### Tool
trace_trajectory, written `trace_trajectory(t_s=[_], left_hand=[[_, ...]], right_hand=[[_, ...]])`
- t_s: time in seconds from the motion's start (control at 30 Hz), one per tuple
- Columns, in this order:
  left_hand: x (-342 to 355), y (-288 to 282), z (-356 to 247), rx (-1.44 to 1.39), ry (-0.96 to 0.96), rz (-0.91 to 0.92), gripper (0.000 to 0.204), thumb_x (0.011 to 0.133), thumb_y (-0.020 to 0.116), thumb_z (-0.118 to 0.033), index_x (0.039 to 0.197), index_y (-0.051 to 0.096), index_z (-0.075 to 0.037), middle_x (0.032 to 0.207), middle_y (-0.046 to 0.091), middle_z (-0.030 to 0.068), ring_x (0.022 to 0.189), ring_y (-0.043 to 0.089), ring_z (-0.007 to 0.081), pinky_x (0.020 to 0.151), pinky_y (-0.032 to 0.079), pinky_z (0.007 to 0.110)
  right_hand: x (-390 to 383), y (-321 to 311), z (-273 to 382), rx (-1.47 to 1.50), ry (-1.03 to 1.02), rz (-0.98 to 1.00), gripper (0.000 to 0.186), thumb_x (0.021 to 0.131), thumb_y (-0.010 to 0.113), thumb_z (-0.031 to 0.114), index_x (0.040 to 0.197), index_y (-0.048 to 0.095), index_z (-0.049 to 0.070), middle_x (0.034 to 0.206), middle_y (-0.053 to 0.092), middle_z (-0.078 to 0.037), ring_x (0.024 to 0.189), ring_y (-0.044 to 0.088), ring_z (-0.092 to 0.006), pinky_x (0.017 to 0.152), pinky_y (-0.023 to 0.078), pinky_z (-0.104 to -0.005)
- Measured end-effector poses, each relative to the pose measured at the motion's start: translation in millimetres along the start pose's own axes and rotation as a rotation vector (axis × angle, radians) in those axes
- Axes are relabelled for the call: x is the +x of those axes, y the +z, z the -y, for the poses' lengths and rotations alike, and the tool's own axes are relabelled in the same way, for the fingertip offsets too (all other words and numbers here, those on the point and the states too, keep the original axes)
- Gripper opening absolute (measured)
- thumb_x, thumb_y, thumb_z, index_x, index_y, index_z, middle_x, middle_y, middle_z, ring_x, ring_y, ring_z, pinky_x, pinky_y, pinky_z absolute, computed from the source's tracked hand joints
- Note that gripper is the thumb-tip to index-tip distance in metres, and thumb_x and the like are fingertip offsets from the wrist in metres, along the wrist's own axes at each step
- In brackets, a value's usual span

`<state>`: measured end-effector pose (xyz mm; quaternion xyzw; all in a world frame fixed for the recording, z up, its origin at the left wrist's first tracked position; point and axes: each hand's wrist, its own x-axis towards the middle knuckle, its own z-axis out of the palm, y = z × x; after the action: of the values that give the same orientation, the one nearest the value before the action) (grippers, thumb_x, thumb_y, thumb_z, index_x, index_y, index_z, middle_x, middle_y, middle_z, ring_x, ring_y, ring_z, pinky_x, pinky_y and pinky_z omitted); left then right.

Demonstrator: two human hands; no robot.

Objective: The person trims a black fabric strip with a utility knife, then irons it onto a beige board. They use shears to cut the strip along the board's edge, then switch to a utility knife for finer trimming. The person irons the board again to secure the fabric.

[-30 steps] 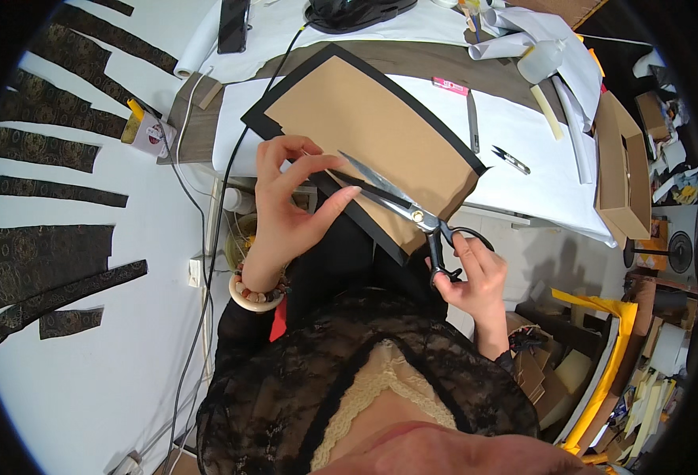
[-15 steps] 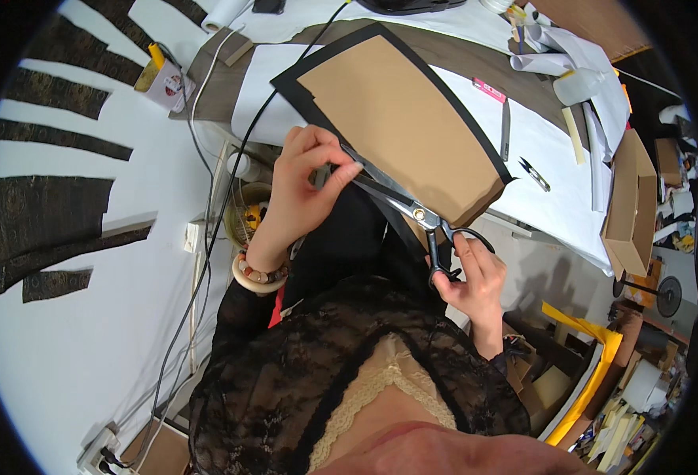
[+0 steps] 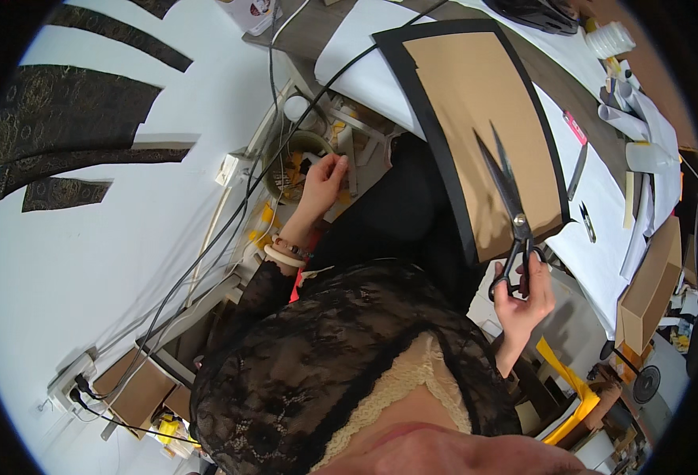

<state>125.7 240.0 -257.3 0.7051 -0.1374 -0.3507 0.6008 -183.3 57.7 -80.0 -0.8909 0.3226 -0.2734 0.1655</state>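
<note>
Your right hand (image 3: 521, 294) grips black scissors (image 3: 509, 207), blades parted over the brown card pattern (image 3: 476, 103) on the bench (image 3: 602, 198); your left hand (image 3: 322, 180) pinches a scrap above the bin (image 3: 290, 150) below

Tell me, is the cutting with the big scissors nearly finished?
Hard to say. Done: the brown card pattern lies on black fabric that shows as an even border around it, so that piece looks cut. In hand: the right hand holds the scissors open over the card's lower edge, and the left hand reaches down beside the table. What's left can't be seen.
</note>
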Motion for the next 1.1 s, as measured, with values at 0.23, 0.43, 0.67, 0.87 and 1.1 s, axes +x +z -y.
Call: trace_trajectory(t_s=[0.23,0.43,0.67,0.87,1.1], left_hand=[[29,-77,109,0.269,-0.329,-0.413,0.038,0.094,0.062,-0.032,0.074,0.068,-0.001,0.063,0.062,0.0045,0.057,0.057,0.0123,0.053,0.044,0.029],[49,-126,174,0.15,-0.338,-0.495,0.027,0.093,0.064,-0.023,0.085,0.069,0.002,0.065,0.065,0.0062,0.056,0.061,0.0163,0.052,0.048,0.033],[66,-130,157,0.105,-0.55,-0.586,0.036,0.091,0.067,-0.032,0.094,0.067,0.004,0.07,0.068,0.0097,0.062,0.066,0.0201,0.058,0.051,0.035],[67,-154,189,0.297,-0.42,-0.557,0.044,0.093,0.059,-0.042,0.097,0.069,0.001,0.083,0.07,0.013,0.077,0.066,0.0212,0.069,0.05,0.035],[72,-150,176,0.146,-0.436,-0.674,0.04,0.094,0.058,-0.039,0.096,0.07,-0.001,0.085,0.07,0.0104,0.078,0.064,0.0213,0.068,0.047,0.035]], right_hand=[[9,1,0,-0.003,-0.009,-0.036,0.051,0.063,0.078,0.007,0.11,0.064,-0.003,0.073,0.056,-0.006,0.048,0.044,-0.0116,0.044,0.035,-0.024],[11,0,2,-0.02,0.004,-0.032,0.048,0.062,0.078,0.007,0.107,0.065,-0.004,0.073,0.057,-0.006,0.048,0.043,-0.0108,0.044,0.036,-0.0238],[8,-2,-1,-0.035,0.037,-0.044,0.048,0.062,0.079,0.007,0.107,0.065,-0.004,0.074,0.058,-0.006,0.048,0.042,-0.0105,0.044,0.036,-0.0233],[11,-7,-6,-0.012,0.051,-0.061,0.048,0.063,0.079,0.006,0.108,0.065,-0.004,0.073,0.058,-0.006,0.048,0.041,-0.0101,0.044,0.036,-0.0231],[6,-8,-12,-0.02,0.064,-0.082,0.047,0.063,0.079,0.007,0.107,0.065,-0.004,0.073,0.057,-0.006,0.048,0.041,-0.0097,0.044,0.035,-0.0224]])
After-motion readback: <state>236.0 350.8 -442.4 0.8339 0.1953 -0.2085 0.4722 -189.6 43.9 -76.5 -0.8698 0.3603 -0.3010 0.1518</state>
